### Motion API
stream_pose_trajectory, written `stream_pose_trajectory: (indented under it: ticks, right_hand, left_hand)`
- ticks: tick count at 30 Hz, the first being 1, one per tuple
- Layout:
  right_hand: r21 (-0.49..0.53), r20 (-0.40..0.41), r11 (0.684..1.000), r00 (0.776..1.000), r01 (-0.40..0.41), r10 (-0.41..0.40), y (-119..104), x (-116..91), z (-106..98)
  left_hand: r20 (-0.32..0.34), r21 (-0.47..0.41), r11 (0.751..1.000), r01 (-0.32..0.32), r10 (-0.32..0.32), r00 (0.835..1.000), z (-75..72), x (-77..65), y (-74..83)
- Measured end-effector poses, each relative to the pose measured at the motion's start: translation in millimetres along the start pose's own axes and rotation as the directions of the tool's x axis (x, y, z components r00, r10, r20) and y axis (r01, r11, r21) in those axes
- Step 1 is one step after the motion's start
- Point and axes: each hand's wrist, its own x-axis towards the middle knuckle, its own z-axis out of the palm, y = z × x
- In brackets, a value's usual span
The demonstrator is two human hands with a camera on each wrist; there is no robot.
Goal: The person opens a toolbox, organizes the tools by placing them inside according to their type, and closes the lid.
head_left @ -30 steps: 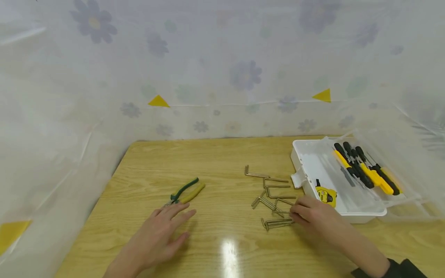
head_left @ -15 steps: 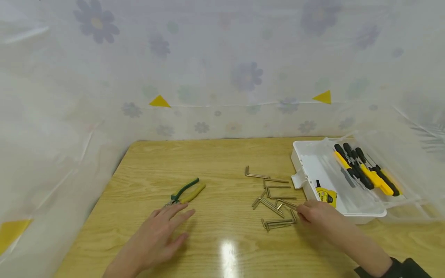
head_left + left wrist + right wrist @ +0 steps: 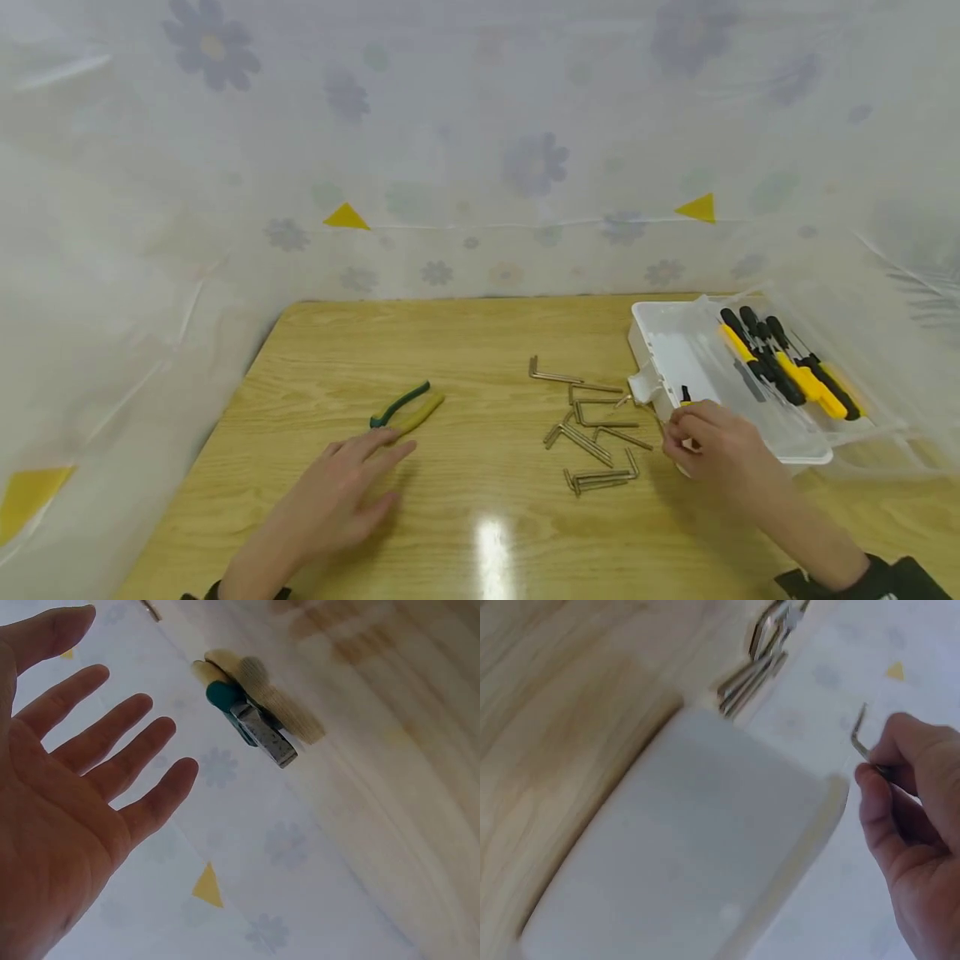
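Observation:
In the head view my right hand [image 3: 716,442] is at the near left wall of a white toolbox [image 3: 678,354]. Thumb and fingertips pinch an L-shaped hex key [image 3: 858,741], its bent end sticking out in the right wrist view. Several more brass-coloured hex keys [image 3: 583,443] lie loosely spread on the wooden table, left of the box. My left hand [image 3: 337,492] has its fingers spread and holds nothing. Beyond its fingertips lie pliers [image 3: 420,414] with one green and one yellow handle; the hand hides their head in the head view, but the left wrist view shows the metal jaws.
Black and yellow screwdrivers [image 3: 789,388] lie at the toolbox's right, seen through its clear lid [image 3: 885,333]. A tape measure [image 3: 686,395] in the box is mostly covered by my right hand. Flowered sheeting [image 3: 465,167] hangs behind and beside the table [image 3: 450,333].
My right hand has lifted a hex key from the group and moved right and up to the toolbox wall, now covering most of the tape measure. The left hand has barely shifted.

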Motion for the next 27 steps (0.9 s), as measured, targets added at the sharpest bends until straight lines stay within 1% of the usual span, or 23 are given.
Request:
stream_pose_trajectory:
  ticks: [2, 3, 5, 8, 10, 11, 12, 13, 15, 17, 19, 20, 23, 24, 25, 26, 27]
  right_hand:
    - [-0.057, -0.070, 0.997, 0.996, -0.055, 0.051, 10.8, 0.4, -11.6]
    - [-0.076, -0.083, 0.993, 0.993, -0.090, 0.084, 16.9, 0.1, -19.2]
    - [-0.124, -0.117, 0.976, 0.980, -0.177, 0.163, 29.8, -2.2, -34.9]
    - [-0.176, -0.163, 0.933, 0.944, -0.314, 0.286, 48.2, -7.3, -59.3]
    - [-0.214, -0.182, 0.892, 0.913, -0.399, 0.365, 59.7, -11.1, -73.9]
    - [-0.235, -0.192, 0.855, 0.885, -0.462, 0.425, 63.8, -12.9, -80.4]
    - [-0.260, -0.192, 0.807, 0.848, -0.530, 0.495, 67.5, -14.6, -87.3]
    - [-0.285, -0.179, 0.754, 0.805, -0.592, 0.565, 71.1, -16.0, -94.4]
    - [-0.288, -0.176, 0.652, 0.708, -0.701, 0.684, 78.8, -20.5, -105.2]
    - [-0.256, -0.175, 0.573, 0.621, -0.778, 0.764, 86.2, -25.8, -113.5]
    - [-0.187, -0.162, 0.563, 0.591, -0.805, 0.791, 94.5, -33.0, -120.4]
    - [-0.155, -0.152, 0.559, 0.579, -0.814, 0.801, 97.8, -37.0, -122.6]
    - [-0.148, -0.095, 0.554, 0.570, -0.819, 0.816, 106.9, -45.0, -127.0]
    - [-0.148, -0.072, 0.550, 0.563, -0.822, 0.823, 109.7, -45.9, -127.5]
    - [-0.171, -0.046, 0.541, 0.555, -0.823, 0.830, 112.3, -45.5, -127.9]
    - [-0.194, -0.023, 0.545, 0.559, -0.816, 0.829, 115.3, -44.3, -127.8]
    - [-0.219, -0.004, 0.556, 0.571, -0.802, 0.821, 118.1, -42.8, -127.5]
  left_hand:
    - [0.044, -0.039, 0.999, -0.003, 0.005, 0.999, 1.0, 6.7, 1.4]
    - [0.064, -0.056, 0.998, -0.007, 0.011, 0.998, 1.9, 10.3, 2.6]
    - [0.103, -0.096, 0.995, -0.018, 0.028, 0.994, 4.1, 18.1, 6.6]
    - [0.142, -0.151, 0.987, -0.060, 0.082, 0.986, 8.9, 29.5, 15.8]
    - [0.173, -0.172, 0.981, -0.091, 0.121, 0.977, 12.3, 34.7, 24.4]
    - [0.185, -0.180, 0.978, -0.110, 0.143, 0.972, 13.9, 36.5, 29.2]
    - [0.195, -0.185, 0.974, -0.128, 0.164, 0.967, 15.0, 37.5, 34.1]
    - [0.201, -0.180, 0.972, -0.151, 0.187, 0.962, 16.0, 38.0, 39.3]
    - [0.204, -0.174, 0.967, -0.187, 0.221, 0.954, 16.2, 37.3, 48.9]
    - [0.197, -0.171, 0.961, -0.217, 0.249, 0.948, 15.1, 36.1, 56.6]
    - [0.188, -0.171, 0.956, -0.238, 0.269, 0.945, 13.4, 35.5, 62.1]
    - [0.188, -0.174, 0.954, -0.243, 0.274, 0.943, 12.4, 35.3, 64.1]
    - [0.189, -0.178, 0.953, -0.246, 0.279, 0.942, 10.4, 34.8, 67.9]
    - [0.185, -0.179, 0.953, -0.245, 0.277, 0.943, 10.0, 34.5, 68.7]
    - [0.182, -0.177, 0.953, -0.245, 0.276, 0.944, 9.8, 34.0, 69.3]
    - [0.177, -0.174, 0.953, -0.247, 0.277, 0.944, 9.9, 33.6, 69.6]
    - [0.169, -0.173, 0.954, -0.246, 0.275, 0.946, 10.2, 32.9, 69.7]
